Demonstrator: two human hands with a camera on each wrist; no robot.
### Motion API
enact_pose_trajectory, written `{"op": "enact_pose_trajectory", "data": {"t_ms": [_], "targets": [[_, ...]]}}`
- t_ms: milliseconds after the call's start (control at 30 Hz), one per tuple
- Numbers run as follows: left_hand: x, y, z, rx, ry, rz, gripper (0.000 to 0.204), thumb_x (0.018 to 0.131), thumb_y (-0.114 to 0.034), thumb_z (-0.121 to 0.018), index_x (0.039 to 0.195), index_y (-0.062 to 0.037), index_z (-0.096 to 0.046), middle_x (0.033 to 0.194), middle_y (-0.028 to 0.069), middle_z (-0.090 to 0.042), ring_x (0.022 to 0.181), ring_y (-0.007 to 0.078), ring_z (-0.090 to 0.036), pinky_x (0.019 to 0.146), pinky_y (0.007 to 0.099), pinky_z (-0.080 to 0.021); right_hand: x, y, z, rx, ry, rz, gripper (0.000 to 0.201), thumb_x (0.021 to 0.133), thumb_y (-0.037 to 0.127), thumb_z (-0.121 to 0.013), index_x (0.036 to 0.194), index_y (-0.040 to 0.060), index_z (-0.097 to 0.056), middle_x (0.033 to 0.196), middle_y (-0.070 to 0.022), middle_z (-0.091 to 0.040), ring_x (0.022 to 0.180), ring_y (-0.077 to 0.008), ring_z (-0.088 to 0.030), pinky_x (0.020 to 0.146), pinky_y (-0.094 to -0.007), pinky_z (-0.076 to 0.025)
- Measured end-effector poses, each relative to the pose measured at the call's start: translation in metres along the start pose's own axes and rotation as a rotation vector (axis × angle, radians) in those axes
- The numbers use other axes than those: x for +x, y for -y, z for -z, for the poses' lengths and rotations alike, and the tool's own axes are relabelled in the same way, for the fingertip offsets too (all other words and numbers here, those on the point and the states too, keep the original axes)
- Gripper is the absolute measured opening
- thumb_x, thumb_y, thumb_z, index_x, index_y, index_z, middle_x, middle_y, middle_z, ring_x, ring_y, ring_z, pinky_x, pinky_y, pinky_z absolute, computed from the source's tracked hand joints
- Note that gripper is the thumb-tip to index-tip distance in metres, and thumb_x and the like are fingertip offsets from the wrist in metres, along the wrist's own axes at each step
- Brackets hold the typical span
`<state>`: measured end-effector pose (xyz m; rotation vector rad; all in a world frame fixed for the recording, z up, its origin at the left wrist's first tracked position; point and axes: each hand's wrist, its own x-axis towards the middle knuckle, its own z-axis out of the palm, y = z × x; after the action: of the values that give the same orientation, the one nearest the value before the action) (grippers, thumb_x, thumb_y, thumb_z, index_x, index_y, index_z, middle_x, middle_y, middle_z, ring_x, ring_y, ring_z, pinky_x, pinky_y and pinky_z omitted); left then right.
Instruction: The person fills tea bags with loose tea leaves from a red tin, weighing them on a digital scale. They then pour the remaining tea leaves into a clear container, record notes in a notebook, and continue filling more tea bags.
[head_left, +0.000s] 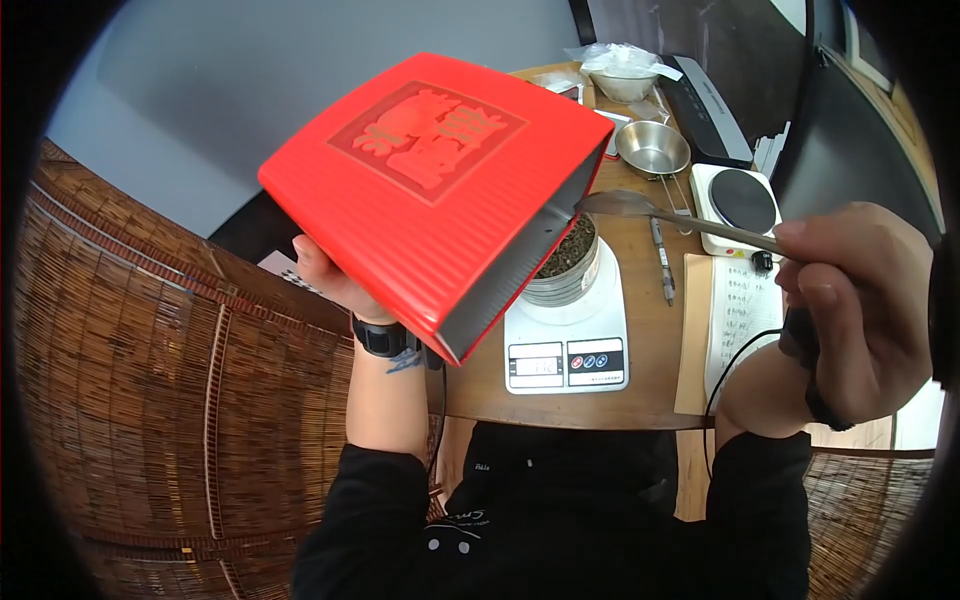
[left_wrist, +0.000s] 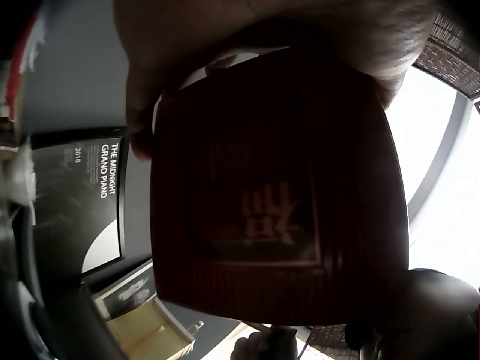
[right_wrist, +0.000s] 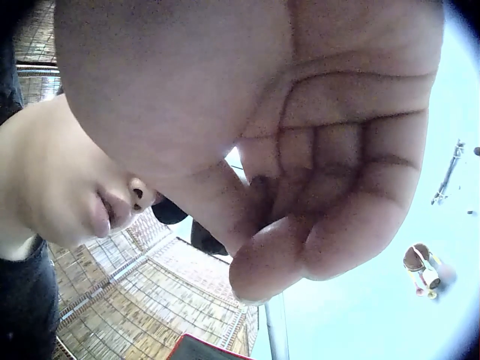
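My left hand grips a red box by its far end, thumb on the near side. The box is tilted, its open grey-lined end facing down and right above a round tin of dark granules. Under the tin is a white scale; its digits are unclear. My right hand pinches the handle of a metal spoon, whose bowl reaches the box's opening. In the left wrist view the box hangs under my hand. The right wrist view shows my curled fingers.
On the wooden table, a pen and an open notebook lie right of the scale. Farther back stand a small metal pan, a white hot plate, a black appliance and a bowl holding plastic bags.
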<state>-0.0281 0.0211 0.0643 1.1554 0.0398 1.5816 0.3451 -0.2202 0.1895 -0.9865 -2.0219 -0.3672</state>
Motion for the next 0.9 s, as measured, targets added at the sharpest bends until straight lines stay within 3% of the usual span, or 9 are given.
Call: {"op": "enact_pose_trajectory", "data": {"t_ms": [167, 200, 300, 433, 567, 767, 900], "targets": [[0.001, 0.004, 0.014, -0.065, 0.103, -0.028, 0.077, 0.101, -0.065, -0.061, 0.144, -0.0006, -0.059, 0.137, 0.0173, -0.069, 0.121, 0.0282, -0.07, 0.101, 0.0447, -0.059, 0.012, -0.003, -0.002, 0.021, 0.021, -0.023, 0.017, 0.099, 0.0, -0.067, 0.109, -0.0132, -0.071, 0.076, -0.014, -0.07, 0.063, -0.0177, -0.065, 0.06, -0.0263, -0.048], [0.0, 0.004, 0.012, -0.048, 0.107, -0.033, 0.077, 0.101, -0.065, -0.061, 0.144, -0.0006, -0.059, 0.136, 0.0174, -0.069, 0.121, 0.028, -0.07, 0.101, 0.0445, -0.059, 0.025, -0.004, -0.005, 0.006, 0.103, 0.072, 0.017, 0.096, -0.001, -0.069, 0.108, -0.0128, -0.073, 0.077, -0.0143, -0.071, 0.064, -0.0183, -0.066, 0.061, -0.0268, -0.048], [-0.001, 0.003, -0.017, -0.163, 0.075, 0.032, 0.076, 0.103, -0.064, -0.059, 0.143, 0.0004, -0.059, 0.134, 0.0172, -0.071, 0.118, 0.0272, -0.071, 0.1, 0.0429, -0.059, 0.038, 0.001, -0.032, 0.076, 0.146, 0.085, 0.018, 0.087, -0.006, -0.074, 0.104, -0.0103, -0.077, 0.082, -0.0161, -0.077, 0.067, -0.0207, -0.071, 0.062, -0.0286, -0.051], [0.004, -0.005, -0.044, -0.059, 0.094, 0.075, 0.074, 0.105, -0.062, -0.056, 0.143, 0.0021, -0.058, 0.13, 0.0166, -0.072, 0.114, 0.0261, -0.072, 0.097, 0.0404, -0.059, 0.04, 0.004, -0.063, 0.073, -0.015, -0.062, 0.017, 0.082, -0.005, -0.082, 0.099, -0.006, -0.08, 0.086, -0.0164, -0.079, 0.072, -0.0245, -0.075, 0.065, -0.0305, -0.055], [0.015, -0.014, -0.053, 0.177, 0.096, 0.051, 0.07, 0.109, -0.058, -0.053, 0.141, 0.0034, -0.059, 0.128, 0.016, -0.073, 0.111, 0.0246, -0.073, 0.094, 0.0378, -0.059, 0.044, 0.007, -0.064, -0.049, -0.039, -0.055, 0.017, 0.081, -0.002, -0.083, 0.098, -0.0039, -0.08, 0.083, -0.0146, -0.078, 0.07, -0.0258, -0.075, 0.064, -0.0312, -0.055], [0.02, -0.018, -0.048, 0.098, 0.174, 0.13, 0.062, 0.111, -0.053, -0.049, 0.139, 0.0011, -0.06, 0.133, 0.0137, -0.07, 0.118, 0.0244, -0.068, 0.099, 0.0398, -0.055, 0.043, 0.004, -0.073, 0.012, 0.002, -0.085, 0.013, 0.08, 0.002, -0.085, 0.091, -0.0011, -0.078, 0.081, -0.0123, -0.078, 0.067, -0.0262, -0.074, 0.062, -0.0314, -0.054], [0.021, -0.02, -0.051, 0.097, 0.163, 0.187, 0.062, 0.112, -0.048, -0.05, 0.142, 0.005, -0.06, 0.132, 0.0168, -0.072, 0.118, 0.0249, -0.071, 0.1, 0.0383, -0.057, 0.044, 0.002, -0.079, 0.003, 0.029, -0.09, 0.012, 0.082, 0.002, -0.085, 0.09, -0.001, -0.078, 0.08, -0.0122, -0.077, 0.066, -0.0258, -0.074, 0.062, -0.0314, -0.055]]}}
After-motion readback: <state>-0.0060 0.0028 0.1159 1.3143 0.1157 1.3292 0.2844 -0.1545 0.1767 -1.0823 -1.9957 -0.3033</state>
